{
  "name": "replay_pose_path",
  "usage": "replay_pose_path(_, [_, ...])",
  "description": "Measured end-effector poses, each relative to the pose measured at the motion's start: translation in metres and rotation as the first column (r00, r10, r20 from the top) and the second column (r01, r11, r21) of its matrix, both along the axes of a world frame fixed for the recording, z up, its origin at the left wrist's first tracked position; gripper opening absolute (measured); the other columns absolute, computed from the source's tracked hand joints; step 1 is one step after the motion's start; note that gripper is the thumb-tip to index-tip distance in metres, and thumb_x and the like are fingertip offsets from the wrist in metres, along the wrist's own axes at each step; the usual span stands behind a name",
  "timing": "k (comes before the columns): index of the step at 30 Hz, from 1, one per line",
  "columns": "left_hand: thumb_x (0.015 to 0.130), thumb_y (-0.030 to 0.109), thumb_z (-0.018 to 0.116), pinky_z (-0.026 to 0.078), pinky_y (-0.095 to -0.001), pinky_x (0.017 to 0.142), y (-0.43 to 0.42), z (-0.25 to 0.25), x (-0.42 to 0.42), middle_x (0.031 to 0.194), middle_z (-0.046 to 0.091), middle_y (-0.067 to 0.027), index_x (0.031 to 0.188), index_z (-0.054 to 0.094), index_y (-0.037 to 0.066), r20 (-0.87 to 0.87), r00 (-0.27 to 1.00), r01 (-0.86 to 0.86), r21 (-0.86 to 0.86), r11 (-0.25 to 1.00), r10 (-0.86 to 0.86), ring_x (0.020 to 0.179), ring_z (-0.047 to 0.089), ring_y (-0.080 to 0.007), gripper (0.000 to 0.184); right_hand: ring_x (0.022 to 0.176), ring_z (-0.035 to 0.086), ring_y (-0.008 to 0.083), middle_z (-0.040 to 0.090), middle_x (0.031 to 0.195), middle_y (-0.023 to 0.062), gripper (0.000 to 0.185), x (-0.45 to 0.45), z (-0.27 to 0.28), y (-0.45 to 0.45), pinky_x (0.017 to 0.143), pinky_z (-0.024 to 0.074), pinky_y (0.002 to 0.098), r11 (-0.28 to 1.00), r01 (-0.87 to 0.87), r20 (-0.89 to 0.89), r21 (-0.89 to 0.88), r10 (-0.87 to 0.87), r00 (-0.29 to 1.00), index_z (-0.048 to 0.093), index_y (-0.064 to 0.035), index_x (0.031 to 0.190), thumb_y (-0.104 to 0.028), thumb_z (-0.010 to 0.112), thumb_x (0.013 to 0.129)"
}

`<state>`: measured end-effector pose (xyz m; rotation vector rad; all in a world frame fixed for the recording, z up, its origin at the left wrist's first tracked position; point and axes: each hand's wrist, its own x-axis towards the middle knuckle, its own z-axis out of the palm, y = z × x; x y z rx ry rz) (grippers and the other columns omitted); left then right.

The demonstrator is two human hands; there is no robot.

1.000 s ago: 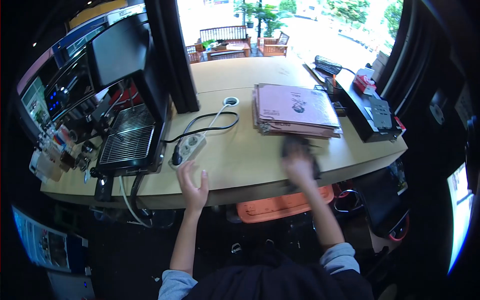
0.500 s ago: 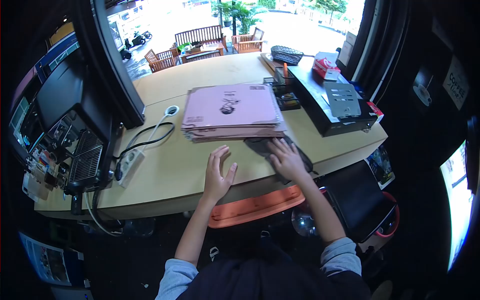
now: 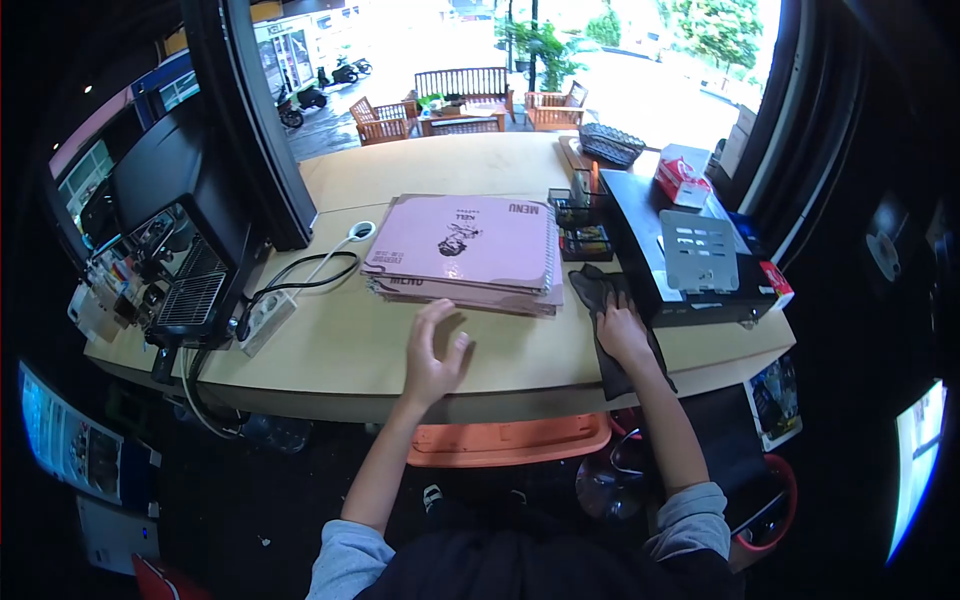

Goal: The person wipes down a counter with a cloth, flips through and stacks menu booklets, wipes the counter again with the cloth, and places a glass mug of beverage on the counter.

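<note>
Under my right hand (image 3: 622, 330) a dark cloth (image 3: 612, 365) lies on the wooden counter (image 3: 480, 365), right of the menus. The fingers of that hand are stretched out flat on the cloth. My left hand (image 3: 435, 352) is just in front of the menu stack, fingers apart and curved, holding nothing. Pink menus (image 3: 480, 235) lie piled near the counter's middle, with a spiral binding on their right side. It cannot be told whether my left fingertips touch the counter.
A black box (image 3: 690, 300) with a grey metal stand (image 3: 698, 250) and a tissue box (image 3: 684, 175) occupies the right. Black organisers (image 3: 584, 242) adjoin it. A power strip (image 3: 268, 322) with cables and a coffee machine (image 3: 190, 290) are at left. An orange tray (image 3: 510, 440) sits below the edge.
My right hand and the cloth have moved right, from in front of the menus to beside the black box. My left hand remains open near the menus. The camera view has shifted.
</note>
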<state>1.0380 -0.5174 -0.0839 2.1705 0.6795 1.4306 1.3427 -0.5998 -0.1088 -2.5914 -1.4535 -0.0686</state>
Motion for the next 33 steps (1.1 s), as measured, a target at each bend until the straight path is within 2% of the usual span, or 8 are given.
replay_pose_path(2, [0.079, 0.010, 0.060, 0.037, -0.0376, 0.096, 0.024, 0.009, -0.017, 0.113, 0.051, -0.0153, 0.114, 0.049, 0.000, 0.072, 0.986, -0.150, -0.032, 0.988, 0.152, 0.107, 0.050, -0.0291, 0.038, 0.123, 0.039, 0.0371, 0.036, 0.137, 0.0205, 0.050, -0.024, 0.049, -0.001, 0.100, 0.0354, 0.0419, 0.996, 0.014, -0.105, -0.094, -0.024, 0.994, 0.038, -0.0014, 0.131, -0.026, 0.047, 0.088])
replay_pose_path(8, [0.082, 0.017, 0.060, 0.033, -0.0399, 0.098, 0.115, 0.009, -0.044, 0.117, 0.046, -0.0191, 0.119, 0.044, -0.002, 0.139, 0.880, -0.443, -0.102, 0.891, 0.454, 0.112, 0.044, -0.0311, 0.045, 0.121, 0.043, 0.0340, 0.041, 0.132, 0.0218, 0.059, -0.069, 0.080, 0.042, 0.099, 0.0372, 0.0383, 0.703, -0.543, 0.027, 0.460, 0.600, 0.800, 0.042, -0.0001, 0.127, -0.029, 0.062, 0.079])
replay_pose_path(13, [0.084, 0.023, 0.059, 0.039, -0.0352, 0.090, 0.113, 0.020, -0.057, 0.105, 0.052, -0.0170, 0.110, 0.049, -0.004, -0.012, 0.938, -0.342, -0.182, 0.922, 0.345, 0.104, 0.050, -0.0252, 0.039, 0.117, 0.046, 0.0343, 0.048, 0.124, 0.0246, 0.053, -0.084, 0.084, 0.062, 0.099, 0.0371, 0.0384, 0.766, -0.642, 0.165, 0.045, 0.628, 0.761, 0.045, 0.0055, 0.121, -0.025, 0.060, 0.080])
replay_pose_path(17, [0.091, 0.030, 0.053, 0.047, -0.0232, 0.058, 0.094, 0.021, -0.056, 0.062, 0.060, -0.0017, 0.076, 0.063, -0.001, 0.024, 0.998, -0.035, -0.469, 0.882, 0.053, 0.060, 0.058, -0.0086, 0.035, 0.093, 0.060, 0.0324, 0.059, 0.108, 0.0211, 0.038, -0.113, 0.096, 0.063, 0.078, 0.0504, 0.0364, 0.742, -0.670, 0.369, 0.014, 0.619, 0.693, 0.050, 0.0061, 0.115, -0.018, 0.050, 0.085])
replay_pose_path(20, [0.092, 0.031, 0.051, 0.047, -0.0245, 0.068, 0.069, 0.046, -0.043, 0.092, 0.060, -0.0056, 0.107, 0.054, 0.001, 0.347, 0.892, 0.452, -0.672, 0.587, -0.290, 0.080, 0.056, -0.0083, 0.034, 0.069, 0.065, 0.0253, 0.063, 0.091, 0.0176, 0.032, -0.161, 0.121, 0.064, 0.053, 0.0524, 0.0318, 0.717, -0.686, 0.499, 0.124, 0.553, 0.667, 0.054, 0.0062, 0.106, -0.015, 0.049, 0.083])
replay_pose_path(24, [0.090, 0.026, 0.053, 0.047, -0.0279, 0.081, 0.077, 0.042, -0.032, 0.112, 0.053, -0.0123, 0.123, 0.039, -0.001, 0.640, 0.748, 0.634, -0.608, 0.479, -0.177, 0.097, 0.054, -0.0157, 0.045, 0.063, 0.064, 0.0180, 0.063, 0.075, 0.0172, 0.029, -0.215, 0.109, 0.074, 0.050, 0.0493, 0.0267, 0.622, -0.773, 0.671, 0.123, 0.522, 0.527, 0.056, 0.0093, 0.097, -0.014, 0.050, 0.081])
replay_pose_path(29, [0.086, 0.012, 0.048, 0.043, -0.0304, 0.089, 0.100, 0.028, -0.069, 0.113, 0.052, -0.0120, 0.124, 0.039, -0.002, 0.586, 0.810, 0.437, -0.611, 0.660, 0.005, 0.103, 0.053, -0.0182, 0.042, 0.109, 0.054, 0.0308, 0.049, 0.126, 0.0187, 0.057, -0.203, 0.105, 0.054, 0.089, 0.0442, 0.0418, 0.501, -0.640, 0.051, 0.582, 0.763, 0.644, 0.044, -0.0086, 0.129, -0.026, 0.062, 0.077])
replay_pose_path(33, [0.087, 0.010, 0.044, 0.041, -0.0309, 0.093, 0.094, 0.046, -0.117, 0.116, 0.052, -0.0121, 0.125, 0.040, -0.003, 0.604, 0.796, 0.396, -0.567, 0.722, 0.038, 0.107, 0.053, -0.0190, 0.040, 0.126, 0.033, 0.0349, 0.027, 0.142, 0.0158, 0.078, -0.163, 0.054, 0.060, 0.100, 0.0270, 0.0551, 0.722, -0.657, 0.359, 0.216, 0.567, 0.741, 0.025, -0.0153, 0.140, -0.021, 0.064, 0.072])
